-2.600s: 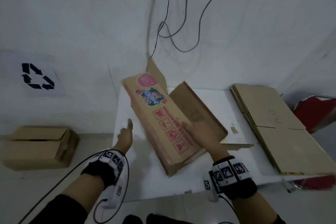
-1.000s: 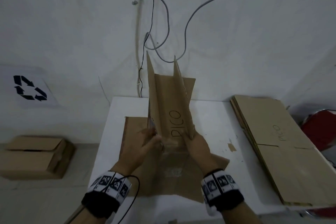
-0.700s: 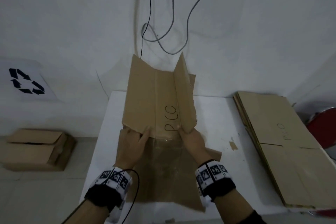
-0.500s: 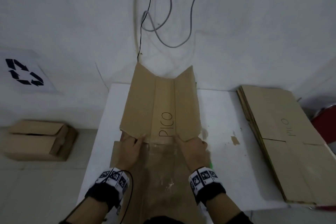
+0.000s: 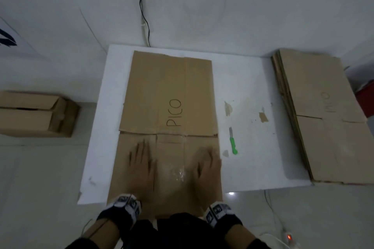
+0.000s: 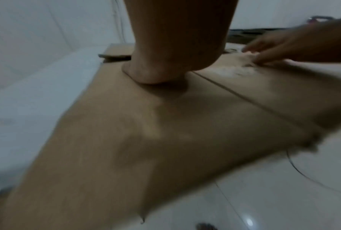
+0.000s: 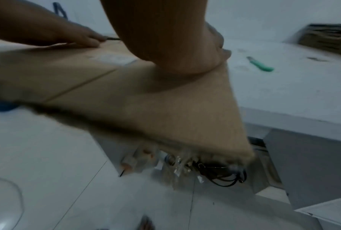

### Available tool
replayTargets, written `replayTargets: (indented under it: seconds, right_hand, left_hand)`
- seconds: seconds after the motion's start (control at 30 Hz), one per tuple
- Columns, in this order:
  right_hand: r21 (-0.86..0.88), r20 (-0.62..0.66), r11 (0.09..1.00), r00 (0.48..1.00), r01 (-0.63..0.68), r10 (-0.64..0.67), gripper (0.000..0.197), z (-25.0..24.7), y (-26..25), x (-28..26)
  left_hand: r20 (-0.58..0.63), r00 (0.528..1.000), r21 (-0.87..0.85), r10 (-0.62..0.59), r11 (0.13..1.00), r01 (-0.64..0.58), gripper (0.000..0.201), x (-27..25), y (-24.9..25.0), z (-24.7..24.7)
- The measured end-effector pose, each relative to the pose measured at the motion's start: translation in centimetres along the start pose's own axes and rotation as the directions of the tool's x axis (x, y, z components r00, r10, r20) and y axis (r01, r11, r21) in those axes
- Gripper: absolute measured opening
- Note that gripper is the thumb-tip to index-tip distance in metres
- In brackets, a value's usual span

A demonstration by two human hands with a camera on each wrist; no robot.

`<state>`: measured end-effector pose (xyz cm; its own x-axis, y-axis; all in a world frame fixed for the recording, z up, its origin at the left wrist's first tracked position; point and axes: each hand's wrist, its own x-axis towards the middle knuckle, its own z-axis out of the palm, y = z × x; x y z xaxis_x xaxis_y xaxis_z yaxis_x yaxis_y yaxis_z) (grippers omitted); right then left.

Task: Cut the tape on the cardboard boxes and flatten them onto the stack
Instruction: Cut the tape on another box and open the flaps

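A flattened cardboard box (image 5: 168,95) marked PICO lies spread across the white table (image 5: 249,79), its near end hanging past the table's front edge. My left hand (image 5: 140,159) presses flat on its near left panel, fingers straight. My right hand (image 5: 206,162) presses flat on the near right panel by the box's right edge. Clear tape (image 5: 178,174) shines on the strip between them. The left wrist view shows the left palm (image 6: 156,73) down on the cardboard (image 6: 146,132); the right wrist view shows the right palm (image 7: 185,65) down on the cardboard (image 7: 146,101). A green-handled knife (image 5: 233,143) (image 7: 261,64) lies on the table right of the box.
A stack of flattened boxes (image 5: 323,115) sits at the table's right end. A taped cardboard box (image 5: 34,113) stands on the floor to the left. Tape scraps (image 5: 263,117) lie on the table. Cables (image 5: 144,12) hang on the wall behind. A cable bundle (image 7: 224,175) lies under the table.
The box's raised flaps have been pushed down, so the whole sheet now lies flat on the table. Both hands slid back toward me and now press on its near panels.
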<state>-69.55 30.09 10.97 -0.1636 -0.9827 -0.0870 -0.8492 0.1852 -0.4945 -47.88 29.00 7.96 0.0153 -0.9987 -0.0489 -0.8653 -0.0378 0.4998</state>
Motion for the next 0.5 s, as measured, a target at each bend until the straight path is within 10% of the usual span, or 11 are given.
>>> replayTargets:
  seconds: [0.13, 0.5]
  right_hand:
    - [-0.06, 0.222, 0.952, 0.934, 0.3, -0.281, 0.056, 3.1, 0.4, -3.6]
    - [-0.181, 0.216, 0.923, 0.929, 0.341, -0.301, 0.07, 4.5, 0.7, -3.5]
  left_hand:
    - [0.115, 0.961, 0.197, 0.25, 0.943, -0.268, 0.062, -4.6, 0.5, 1.3]
    - [0.18, 0.965, 0.286, 0.192, 0.928, -0.238, 0.067, -4.1, 0.6, 1.2]
